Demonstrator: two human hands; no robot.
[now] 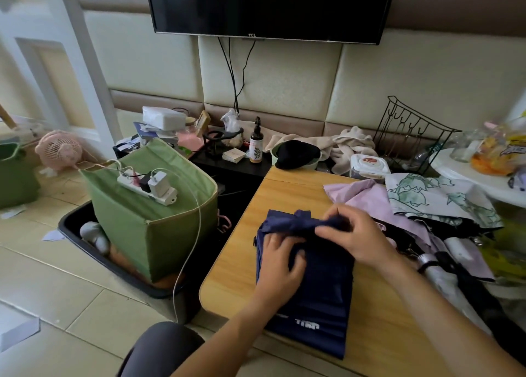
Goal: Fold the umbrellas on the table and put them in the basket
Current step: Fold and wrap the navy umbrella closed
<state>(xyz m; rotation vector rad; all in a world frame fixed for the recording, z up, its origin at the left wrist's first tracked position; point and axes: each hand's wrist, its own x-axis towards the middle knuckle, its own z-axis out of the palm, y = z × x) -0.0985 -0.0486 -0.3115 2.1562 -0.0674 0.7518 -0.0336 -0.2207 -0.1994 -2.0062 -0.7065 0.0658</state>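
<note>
Two hands work on a navy blue fabric umbrella (pixel 307 285) lying on the light wooden table (pixel 287 194).

The left hand (pixel 280 255) presses on the cloth with curled fingers gripping a fold, and the right hand (pixel 351 235) pinches the bunched far end. Other umbrellas, a pink one (pixel 367 197) and a white one with green leaf print (pixel 435 197), lie to the right. The green fabric basket (pixel 150 211) stands on the floor to the left, with a white power strip (pixel 148 187) on it.

Both bare forearms reach in from about five and six o'clock toward twelve, the left hand (pixel 280 255) lying palm-down with fingers curled into dark blue cloth, the right hand (pixel 353 234) just beyond it at one o'clock, fingertips pinching the bunched cloth.
</note>
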